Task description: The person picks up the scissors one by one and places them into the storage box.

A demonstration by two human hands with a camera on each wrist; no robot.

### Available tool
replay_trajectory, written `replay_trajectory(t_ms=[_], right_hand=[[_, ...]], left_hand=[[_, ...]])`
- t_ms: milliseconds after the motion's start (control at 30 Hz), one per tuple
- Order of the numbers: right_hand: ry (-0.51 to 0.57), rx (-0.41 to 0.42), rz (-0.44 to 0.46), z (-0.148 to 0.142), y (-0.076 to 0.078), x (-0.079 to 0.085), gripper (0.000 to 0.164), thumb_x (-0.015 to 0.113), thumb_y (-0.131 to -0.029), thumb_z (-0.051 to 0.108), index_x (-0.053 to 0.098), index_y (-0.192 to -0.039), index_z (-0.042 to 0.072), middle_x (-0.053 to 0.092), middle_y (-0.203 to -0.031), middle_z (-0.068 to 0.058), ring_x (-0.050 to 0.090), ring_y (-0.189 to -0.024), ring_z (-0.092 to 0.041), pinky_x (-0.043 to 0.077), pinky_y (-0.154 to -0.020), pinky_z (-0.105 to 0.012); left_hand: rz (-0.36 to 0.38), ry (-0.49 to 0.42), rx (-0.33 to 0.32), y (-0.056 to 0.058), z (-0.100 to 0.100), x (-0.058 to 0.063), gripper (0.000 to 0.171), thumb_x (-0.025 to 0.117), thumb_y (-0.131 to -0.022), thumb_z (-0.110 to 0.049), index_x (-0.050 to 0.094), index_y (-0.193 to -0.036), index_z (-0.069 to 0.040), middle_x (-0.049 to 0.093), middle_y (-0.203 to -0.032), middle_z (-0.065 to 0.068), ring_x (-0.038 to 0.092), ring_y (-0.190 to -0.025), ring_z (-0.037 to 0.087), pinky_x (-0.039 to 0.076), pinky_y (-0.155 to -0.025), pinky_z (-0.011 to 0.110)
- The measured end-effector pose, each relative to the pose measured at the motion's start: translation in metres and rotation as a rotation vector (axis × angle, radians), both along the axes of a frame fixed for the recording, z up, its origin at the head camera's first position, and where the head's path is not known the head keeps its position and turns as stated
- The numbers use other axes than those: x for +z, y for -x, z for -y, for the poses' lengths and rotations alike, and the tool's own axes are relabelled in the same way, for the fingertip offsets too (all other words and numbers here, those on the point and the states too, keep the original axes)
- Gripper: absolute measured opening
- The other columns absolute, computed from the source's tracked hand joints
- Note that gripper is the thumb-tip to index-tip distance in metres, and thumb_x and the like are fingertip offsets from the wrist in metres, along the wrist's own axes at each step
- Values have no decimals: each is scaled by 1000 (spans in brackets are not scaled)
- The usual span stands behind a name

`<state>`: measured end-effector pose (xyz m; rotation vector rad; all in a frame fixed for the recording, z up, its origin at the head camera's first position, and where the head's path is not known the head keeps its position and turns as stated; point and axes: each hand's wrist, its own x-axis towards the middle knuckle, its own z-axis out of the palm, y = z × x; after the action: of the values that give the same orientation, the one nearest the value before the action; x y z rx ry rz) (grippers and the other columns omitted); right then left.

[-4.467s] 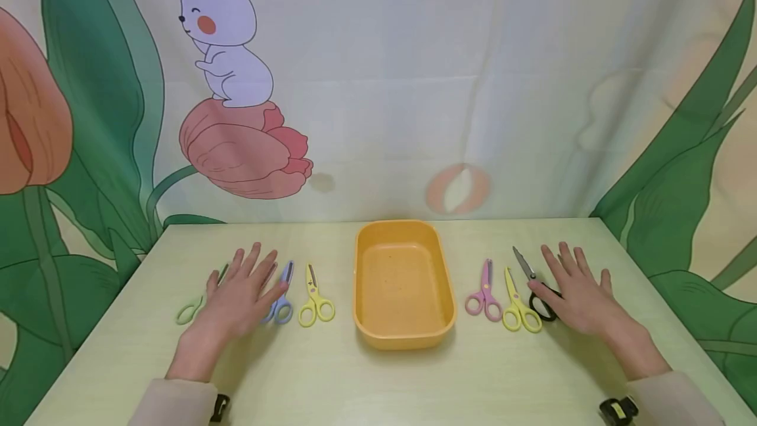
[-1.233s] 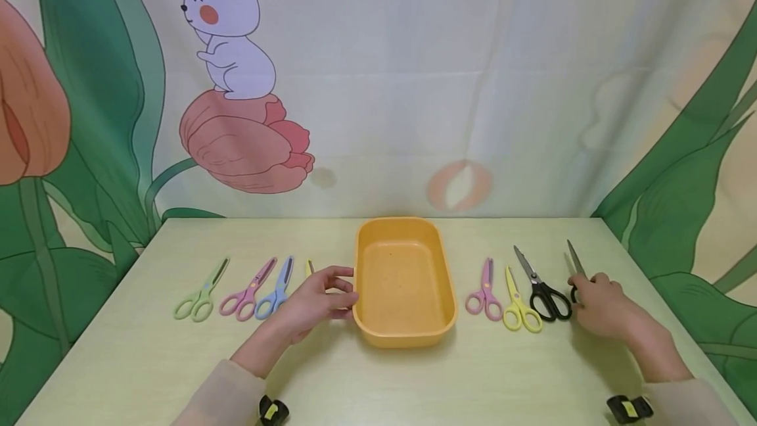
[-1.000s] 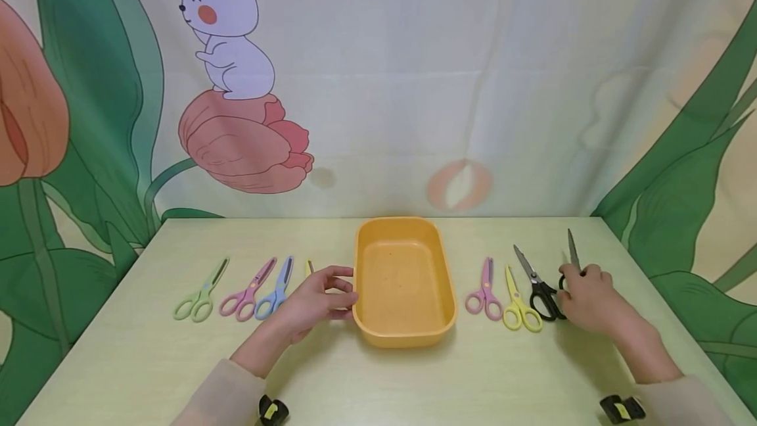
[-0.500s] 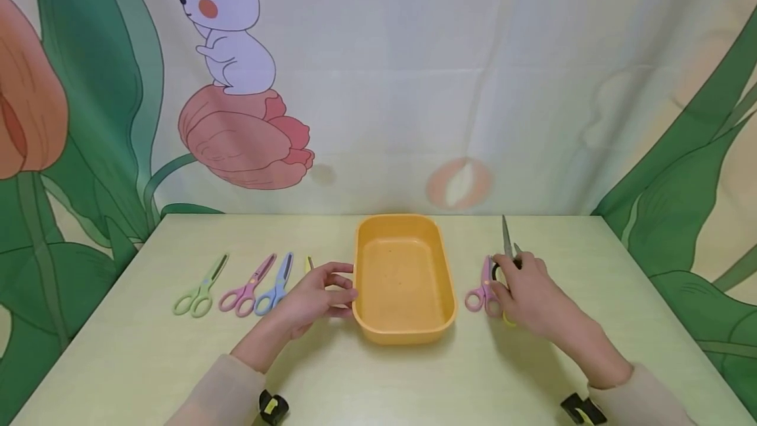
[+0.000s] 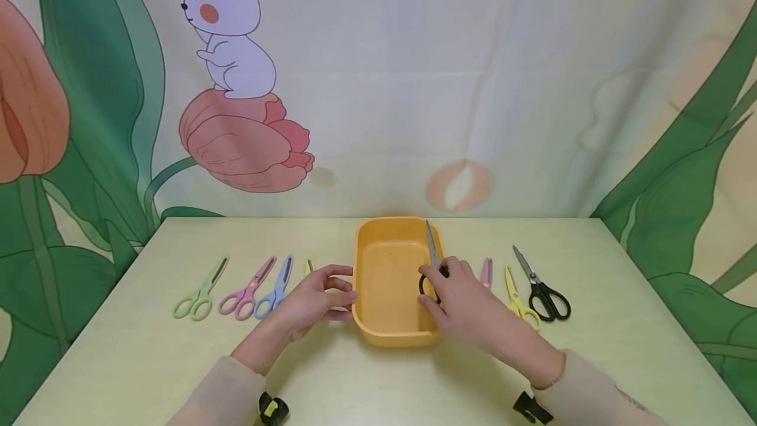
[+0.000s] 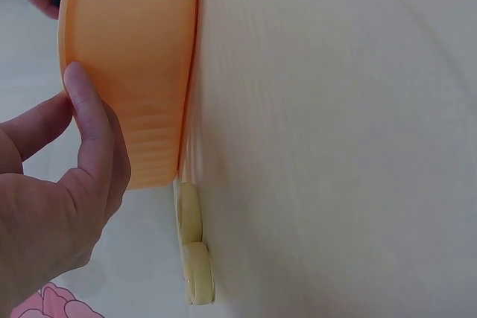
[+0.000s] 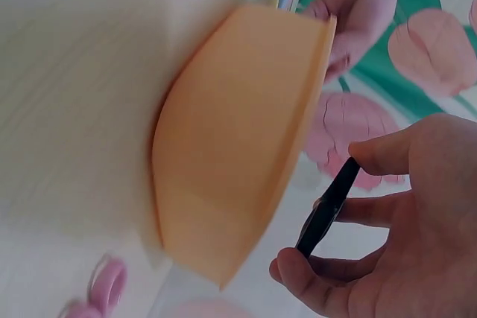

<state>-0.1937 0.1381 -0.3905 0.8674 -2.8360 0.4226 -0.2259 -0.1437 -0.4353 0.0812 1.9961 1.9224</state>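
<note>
I watch the right hand (image 5: 464, 294) pinch black-handled scissors (image 5: 433, 248) over the right side of the orange tray (image 5: 387, 275) | blades toward backdrop (image 5: 378, 117), slightly leftward; long axis nearly along the tray's | left hand (image 5: 310, 300) pinches the tray's left rim | left wrist view gives me yellow loops (image 6: 199, 273), hidden in head view

Indoor table (image 5: 390, 386) before rabbit-print backdrop (image 5: 384, 91)
</note>
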Motion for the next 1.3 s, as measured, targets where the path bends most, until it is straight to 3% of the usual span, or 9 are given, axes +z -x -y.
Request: replay_trajectory(t_ms=[133, 267, 667, 900, 1133, 1300], right_hand=[[-7, 23, 2, 16, 1, -4, 40, 64, -103, 27, 58, -134, 3, 55, -113, -22, 54, -99, -36, 53, -80, -50], [-15, 17, 49, 29, 5, -8, 41, 63, -103, 29, 58, -136, 4, 55, -113, -22, 53, -96, -32, 53, -67, -37], [-103, -17, 197, 53, 18, -18, 45, 64, -102, 36, 60, -136, 6, 57, -119, -25, 55, -105, -37, 54, -80, -44], [-171, -12, 248, 63, 26, -20, 37, 64, -101, 38, 64, -125, 9, 57, -104, -16, 54, -94, -31, 51, -76, -40], [-195, -10, 308, 68, 30, -22, 31, 65, -101, 39, 66, -115, 12, 57, -102, -13, 56, -94, -30, 51, -76, -40], [-228, -32, 354, 73, 34, -24, 35, 66, -100, 42, 66, -121, 13, 60, -108, -13, 57, -96, -29, 53, -78, -41]], left_hand=[[3, 4, 4, 0, 0, 1, 53, 66, -97, 6, 43, -145, 6, 55, -115, 20, 68, -88, 25, 60, -85, 45], [7, 14, 10, 1, -1, 0, 53, 66, -97, 5, 44, -145, 5, 55, -114, 20, 68, -87, 27, 61, -83, 44], [1, -3, -14, 0, -1, 1, 53, 65, -97, 5, 42, -145, 6, 54, -114, 20, 68, -90, 31, 60, -83, 45], [7, 11, -8, 2, -1, 1, 53, 65, -98, 5, 42, -146, 5, 55, -114, 21, 68, -92, 33, 60, -84, 46], [17, 18, 1, 2, -2, 1, 54, 65, -98, 5, 42, -147, 4, 55, -115, 20, 68, -93, 34, 60, -84, 45], [23, 16, 7, 2, -2, -1, 54, 65, -97, 5, 43, -146, 4, 55, -115, 21, 68, -92, 34, 61, -80, 41]])
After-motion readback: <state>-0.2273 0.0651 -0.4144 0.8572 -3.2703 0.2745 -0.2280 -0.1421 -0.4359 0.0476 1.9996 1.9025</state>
